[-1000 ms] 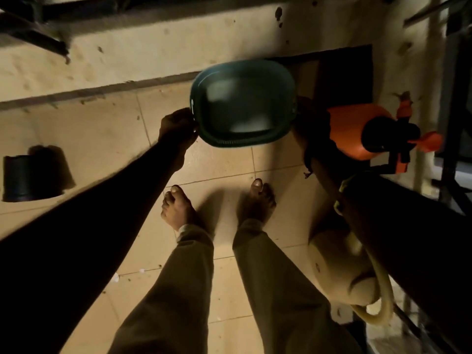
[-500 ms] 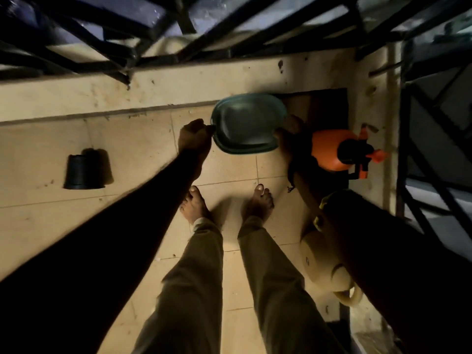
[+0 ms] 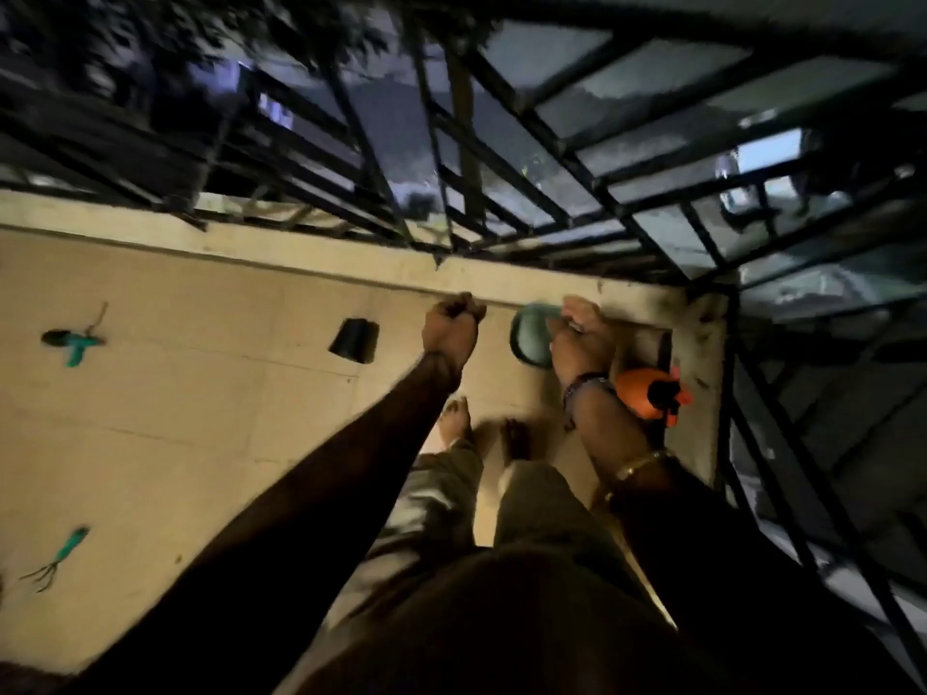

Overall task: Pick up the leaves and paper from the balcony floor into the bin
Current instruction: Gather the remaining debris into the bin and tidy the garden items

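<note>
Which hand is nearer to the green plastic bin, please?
Right. The right hand holds the green plastic bin at its right side; the left hand, a fist, is apart to its left.

Open tiled floor (image 3: 200,418) fills the left centre of the frame. Obstacles: black pot (image 3: 353,341) at upper centre; trowel (image 3: 75,343) and hand rake (image 3: 60,556) at far left; bin (image 3: 529,338) and orange sprayer (image 3: 647,393) crowding the right corner. Railing (image 3: 501,168) closes the top; the person's legs (image 3: 526,519) block the lower centre.
</note>
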`<state>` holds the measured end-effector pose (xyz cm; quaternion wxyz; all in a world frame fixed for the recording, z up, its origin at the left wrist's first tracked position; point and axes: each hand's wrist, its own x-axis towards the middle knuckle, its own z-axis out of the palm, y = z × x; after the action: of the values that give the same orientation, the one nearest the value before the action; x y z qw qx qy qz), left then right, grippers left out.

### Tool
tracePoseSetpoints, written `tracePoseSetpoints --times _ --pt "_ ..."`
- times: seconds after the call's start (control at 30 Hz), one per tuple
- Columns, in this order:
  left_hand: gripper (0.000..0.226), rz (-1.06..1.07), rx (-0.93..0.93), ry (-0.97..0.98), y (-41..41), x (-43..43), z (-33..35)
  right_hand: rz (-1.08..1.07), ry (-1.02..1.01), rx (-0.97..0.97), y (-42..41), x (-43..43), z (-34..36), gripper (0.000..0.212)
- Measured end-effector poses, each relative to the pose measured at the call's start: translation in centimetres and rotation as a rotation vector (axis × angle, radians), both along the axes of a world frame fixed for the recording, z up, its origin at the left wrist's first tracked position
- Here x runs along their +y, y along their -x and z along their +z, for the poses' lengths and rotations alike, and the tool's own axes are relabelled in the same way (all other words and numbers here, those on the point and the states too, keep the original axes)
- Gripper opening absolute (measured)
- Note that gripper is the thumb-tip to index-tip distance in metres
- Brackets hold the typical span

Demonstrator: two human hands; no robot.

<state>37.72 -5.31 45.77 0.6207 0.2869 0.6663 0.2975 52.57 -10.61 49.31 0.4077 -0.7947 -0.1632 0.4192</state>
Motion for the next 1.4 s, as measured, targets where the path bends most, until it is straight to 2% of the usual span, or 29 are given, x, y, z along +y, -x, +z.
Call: tracePoseSetpoints --times 0.07,0.3,0.4,0.47,0.53,0.67,0.8,1.13,1.4 --pt "0.020 0.061 -0.040 -0.023 1.8 -0.7 5.0 0.034 -0.065 0.025 1.7 -0.2 1.7 0.031" --pt "0.023 0.336 -0.005 -0.116 8.6 -5.1 11.3 0.294 -0.148 0.131 6.1 0.0 7.6 0.034" --pt "0.030 0.476 -0.059 -0.155 11.3 -7.4 12.6 0.446 -0.177 0.124 9.2 0.0 8.9 0.033" --pt "0.025 0.570 -0.082 -0.197 13.0 -8.8 14.1 0.537 -0.196 0.143 11.6 0.1 9.7 0.030" --pt "0.016 0.632 -0.042 -0.237 14.9 -10.2 15.3 0.620 -0.209 0.161 14.2 0.1 10.9 0.033" --pt "0.016 0.771 0.013 -0.296 20.6 -13.0 16.6 0.800 -0.218 0.169 20.1 -0.7 12.4 0.036" --pt "0.025 0.930 0.040 -0.303 27.9 -15.8 16.7 0.929 -0.238 0.143 28.1 -1.6 13.2 0.030" --pt "0.021 1.072 0.043 -0.266 46.5 -20.4 17.8 1.004 -0.215 0.271 49.6 -3.6 13.3 0.031" --pt "0.018 1.087 0.033 -0.209 57.9 -18.5 17.2 1.061 -0.177 0.244 62.1 -1.3 12.5 0.032"
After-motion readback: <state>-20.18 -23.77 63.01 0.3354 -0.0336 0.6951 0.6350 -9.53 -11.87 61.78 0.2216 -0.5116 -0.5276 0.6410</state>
